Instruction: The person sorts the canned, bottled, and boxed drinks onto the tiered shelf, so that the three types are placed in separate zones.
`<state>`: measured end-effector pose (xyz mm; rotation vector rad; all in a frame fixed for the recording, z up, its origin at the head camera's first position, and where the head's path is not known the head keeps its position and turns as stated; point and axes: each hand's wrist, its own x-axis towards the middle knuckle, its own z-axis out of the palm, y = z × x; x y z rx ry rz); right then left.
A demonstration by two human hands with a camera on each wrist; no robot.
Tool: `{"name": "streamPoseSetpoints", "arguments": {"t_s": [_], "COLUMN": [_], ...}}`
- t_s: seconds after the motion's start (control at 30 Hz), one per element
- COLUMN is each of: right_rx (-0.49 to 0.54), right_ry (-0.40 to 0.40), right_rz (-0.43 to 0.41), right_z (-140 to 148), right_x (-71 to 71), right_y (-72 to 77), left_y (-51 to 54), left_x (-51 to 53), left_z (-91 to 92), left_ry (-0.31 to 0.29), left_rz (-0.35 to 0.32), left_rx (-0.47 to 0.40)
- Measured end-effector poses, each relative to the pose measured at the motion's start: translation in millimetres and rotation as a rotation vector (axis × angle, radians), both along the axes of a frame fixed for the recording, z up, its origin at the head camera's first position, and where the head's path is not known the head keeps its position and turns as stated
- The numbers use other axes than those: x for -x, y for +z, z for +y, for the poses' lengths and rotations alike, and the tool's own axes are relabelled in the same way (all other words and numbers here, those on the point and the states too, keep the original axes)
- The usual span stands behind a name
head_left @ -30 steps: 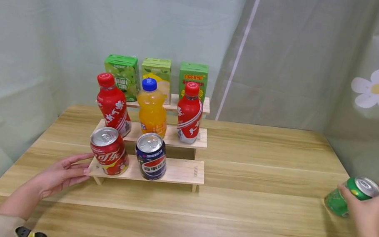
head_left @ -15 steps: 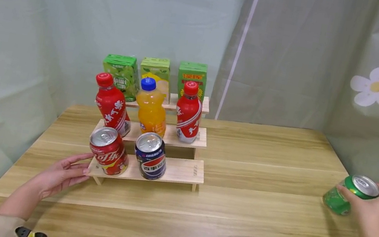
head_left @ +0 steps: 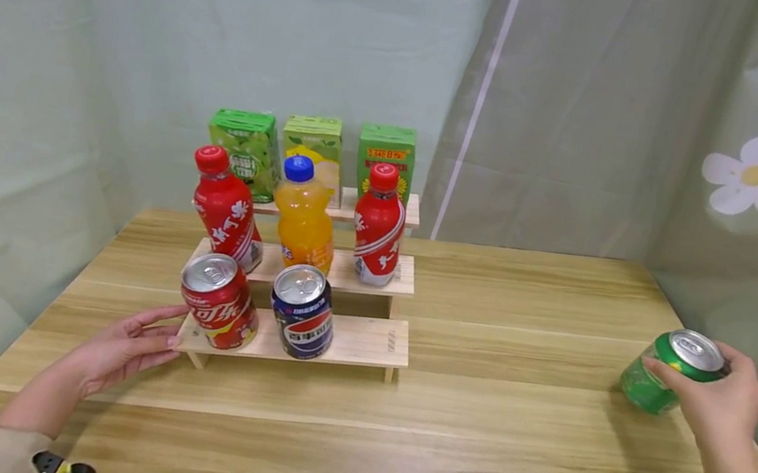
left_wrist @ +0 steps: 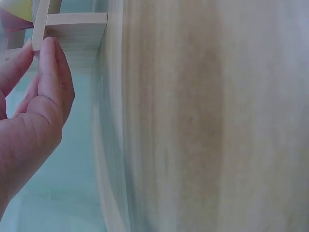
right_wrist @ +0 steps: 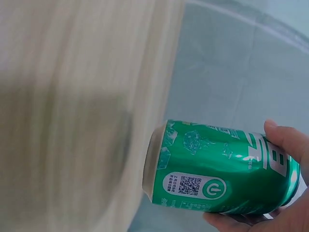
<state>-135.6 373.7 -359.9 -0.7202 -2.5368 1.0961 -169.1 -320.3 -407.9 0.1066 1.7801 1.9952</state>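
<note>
My right hand (head_left: 719,398) grips a green soda can (head_left: 652,390) around its upper part, at the right of the table. In the right wrist view the can (right_wrist: 217,169) hangs above the wood, its base off the surface. My left hand (head_left: 126,353) pinches the left end of the lowest step of a three-step wooden rack (head_left: 367,344). The left wrist view shows thumb and fingers on either side of that board (left_wrist: 39,29). On this step stand a red cola can (head_left: 219,306) and a dark blue Pepsi can (head_left: 304,316), with bare board to their right.
The middle step bears two red-capped bottles (head_left: 224,209) (head_left: 379,228) and an orange soda bottle (head_left: 306,219) between them. Green drink cartons (head_left: 245,154) (head_left: 315,145) (head_left: 386,145) stand on the top step. Cloth hangs behind and beside the wooden table (head_left: 465,438).
My right hand has lifted the green can slightly and carried it left, away from the table's right edge. The left hand and the rack have stayed put.
</note>
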Motion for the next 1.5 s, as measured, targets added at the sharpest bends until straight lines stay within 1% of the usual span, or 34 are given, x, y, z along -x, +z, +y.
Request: {"name": "streamPoseSetpoints", "arguments": {"t_s": [0.23,0.5,0.63,0.77,0.93,1.07,1.17,1.3,1.5], "right_rx": [-0.042,-0.051,-0.071,-0.084,-0.054,-0.01,0.013,0.021,0.037], "right_ry": [0.126,0.209,0.251,0.299,0.37,0.428,0.472,0.52,0.587], "right_rz": [0.052,0.078,0.114,0.164,0.216,0.238,0.257,0.283,0.315], "right_z": [-24.5,-52.2,-65.5,-81.6,-103.5,-118.5,-129.4,-143.9,-164.5], "right_x": [3.2,5.0,4.6,5.7,7.7,9.0,9.6,11.4,16.7], "right_y": [13.9,30.0,36.9,44.2,51.8,54.8,56.1,57.2,58.1], "left_y": [-2.4,-1.0,-0.5,-1.8,-2.2,-1.0,-1.0,-1.9,-2.9], "left_x": [0.2,0.0,0.2,0.4,-0.3,-0.2,0.1,-0.1,-0.2], "left_z": [-2.2,0.1,2.3,0.4,-0.7,1.3,1.7,0.7,0.2], "left_ry": [-0.008,-0.017,-0.015,-0.02,-0.023,-0.012,-0.006,-0.006,-0.001], "left_rz": [0.006,0.026,0.027,0.035,0.039,0.033,0.03,0.031,0.036], "left_rx": [0.009,0.004,-0.002,-0.02,-0.012,0.034,0.044,0.03,0.032]}}
